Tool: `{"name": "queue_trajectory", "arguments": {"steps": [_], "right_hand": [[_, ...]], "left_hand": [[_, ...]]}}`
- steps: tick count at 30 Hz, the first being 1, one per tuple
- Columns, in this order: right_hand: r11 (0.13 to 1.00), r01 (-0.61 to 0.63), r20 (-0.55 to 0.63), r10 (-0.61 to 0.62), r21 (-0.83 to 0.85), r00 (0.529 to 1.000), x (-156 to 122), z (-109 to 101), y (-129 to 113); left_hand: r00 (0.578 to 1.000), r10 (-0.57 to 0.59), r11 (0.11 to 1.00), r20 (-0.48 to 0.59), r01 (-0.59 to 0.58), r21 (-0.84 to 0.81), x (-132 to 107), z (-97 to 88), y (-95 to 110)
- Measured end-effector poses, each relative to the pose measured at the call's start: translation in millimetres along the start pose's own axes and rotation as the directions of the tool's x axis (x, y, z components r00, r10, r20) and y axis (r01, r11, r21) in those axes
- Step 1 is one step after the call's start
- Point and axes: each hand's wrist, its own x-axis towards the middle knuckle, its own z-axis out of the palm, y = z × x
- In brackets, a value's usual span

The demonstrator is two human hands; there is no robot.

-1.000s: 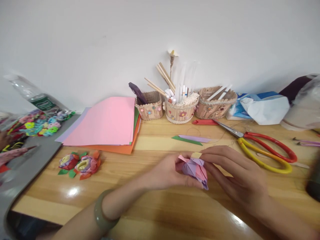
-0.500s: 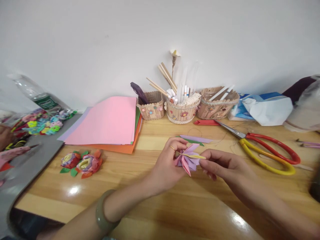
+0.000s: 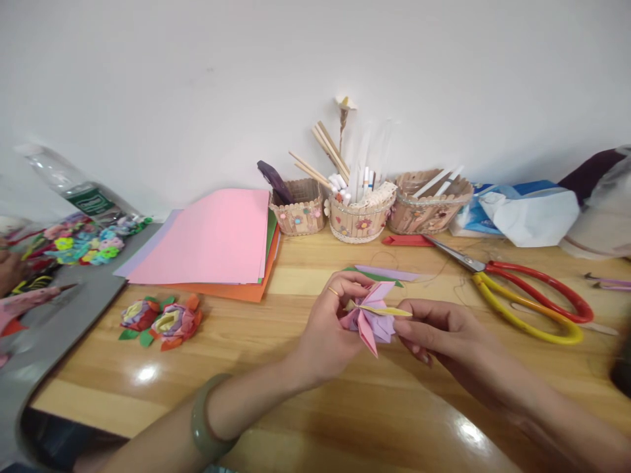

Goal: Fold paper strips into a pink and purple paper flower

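A folded paper flower (image 3: 373, 317) in pink, lilac and yellow is held between both my hands just above the wooden table (image 3: 305, 407). My left hand (image 3: 329, 328), with a ring and a green bangle on its wrist, grips the flower's left side, fingers curled over the top. My right hand (image 3: 438, 332) pinches the flower's right side near a yellow petal. Green and lilac paper strips (image 3: 384, 272) lie just behind the flower.
Pink and orange paper sheets (image 3: 211, 246) lie back left, two finished paper flowers (image 3: 160, 322) before them. Three stick baskets (image 3: 362, 217) with pens stand at the wall. Red-and-yellow scissors (image 3: 522, 292) lie right, tissue pack (image 3: 522, 213) behind. Another person's hand (image 3: 10, 272) at far left.
The flower was turned from a closed bundle low over the table to an opened shape with petals spread. Both hands shifted slightly up and left and regripped it.
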Motion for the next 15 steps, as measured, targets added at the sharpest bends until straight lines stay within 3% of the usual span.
{"name": "queue_trajectory", "arguments": {"steps": [3,7,9,12,15], "right_hand": [[0.999,0.033,-0.025,-0.033,-0.016,0.999,0,-1,0],[0.995,0.076,-0.100,-0.082,-0.059,0.992,2,-5,-1],[0.983,0.125,-0.156,-0.145,-0.133,0.977,3,-7,-3],[0.946,0.216,-0.175,-0.262,-0.242,0.949,4,-6,-4],[0.909,0.283,-0.135,-0.335,-0.304,0.932,3,-2,-1]], "left_hand": [[0.997,0.038,0.999,0.062,-0.040,0.028,2,-3.3,0],[0.974,0.028,0.985,0.224,-0.065,0.160,3,-11.3,4],[0.976,0.037,0.966,0.213,-0.089,0.242,2,-14.7,8],[0.979,0.150,0.924,0.140,-0.189,0.332,2,-16.3,14],[0.985,0.131,0.921,0.114,-0.163,0.354,3,-14.0,14]]}}
